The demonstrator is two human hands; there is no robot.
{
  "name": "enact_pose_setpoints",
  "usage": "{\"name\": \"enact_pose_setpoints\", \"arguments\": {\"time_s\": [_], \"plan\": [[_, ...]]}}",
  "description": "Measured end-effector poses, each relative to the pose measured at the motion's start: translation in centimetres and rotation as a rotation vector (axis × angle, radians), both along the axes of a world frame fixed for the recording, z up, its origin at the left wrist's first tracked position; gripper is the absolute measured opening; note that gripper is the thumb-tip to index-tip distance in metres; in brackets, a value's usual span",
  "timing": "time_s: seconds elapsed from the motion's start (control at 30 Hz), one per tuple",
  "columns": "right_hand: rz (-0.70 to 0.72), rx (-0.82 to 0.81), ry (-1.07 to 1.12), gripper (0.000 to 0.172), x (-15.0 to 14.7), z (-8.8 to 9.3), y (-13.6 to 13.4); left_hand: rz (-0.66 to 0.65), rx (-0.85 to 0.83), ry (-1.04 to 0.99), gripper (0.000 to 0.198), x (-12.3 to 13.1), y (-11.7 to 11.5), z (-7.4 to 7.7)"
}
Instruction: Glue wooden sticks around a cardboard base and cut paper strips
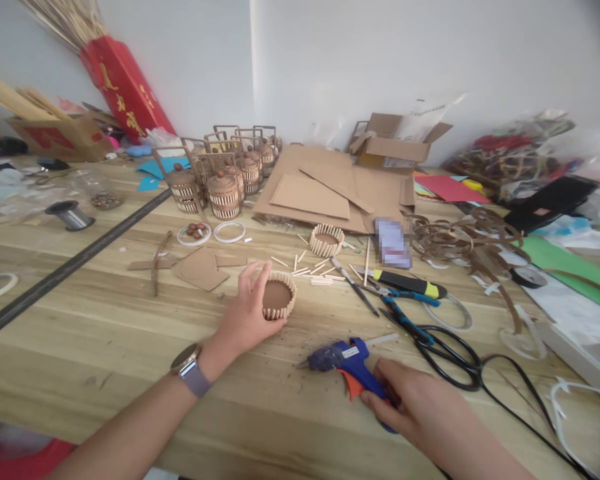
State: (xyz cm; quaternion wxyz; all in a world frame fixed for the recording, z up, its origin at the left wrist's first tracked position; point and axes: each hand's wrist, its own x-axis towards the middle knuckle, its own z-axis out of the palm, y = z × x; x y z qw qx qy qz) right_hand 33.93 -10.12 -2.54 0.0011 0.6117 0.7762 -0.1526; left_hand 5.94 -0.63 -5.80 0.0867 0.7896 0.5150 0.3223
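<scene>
My left hand point(250, 303) curves around the left side of a small round basket point(294, 301), thumb at its near edge and fingers at its far edge. Its wall is a ring of short upright wooden sticks around a brown cardboard base. The handle of a blue hot glue gun point(353, 357) is in my right hand point(397, 400). Its orange trigger point(351, 385) shows below, and its nozzle points left, a short way below the basket. A second stick-walled basket point(327, 240) stands farther back. Loose short sticks point(313, 270) lie between the two baskets.
Pliers point(405, 293), a yellow-black utility knife point(410, 283), a pen point(355, 287) and black-handled scissors point(450, 360) lie right. Finished lidded baskets point(224, 193) and cardboard sheets point(310, 193) are behind. Brown strips point(460, 237) pile up right; a wire spool point(70, 215) sits left.
</scene>
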Motion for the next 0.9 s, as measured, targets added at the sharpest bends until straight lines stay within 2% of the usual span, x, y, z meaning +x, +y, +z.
{"name": "enact_pose_setpoints", "arguments": {"time_s": [0.23, 0.43, 0.67, 0.9], "plan": [[-0.166, 0.069, -0.027, 0.019, 1.6, -1.0, 0.1, 0.022, -0.009, -0.015, 0.102, 0.3, -0.1, 0.1], [-0.163, 0.113, -0.009, 0.013, 1.1, -1.2, 0.3, 0.039, -0.014, -0.038, 0.1, 0.5, -0.1, 0.1], [-0.083, -0.089, 0.002, 0.02, 1.7, 0.9, 1.1, 0.055, -0.018, -0.033, 0.101, 0.6, -0.1, -0.2], [-0.135, -0.131, -0.035, 0.018, 1.4, 2.3, 2.0, 0.067, -0.019, -0.026, 0.103, 0.6, -0.1, -0.2]]}}
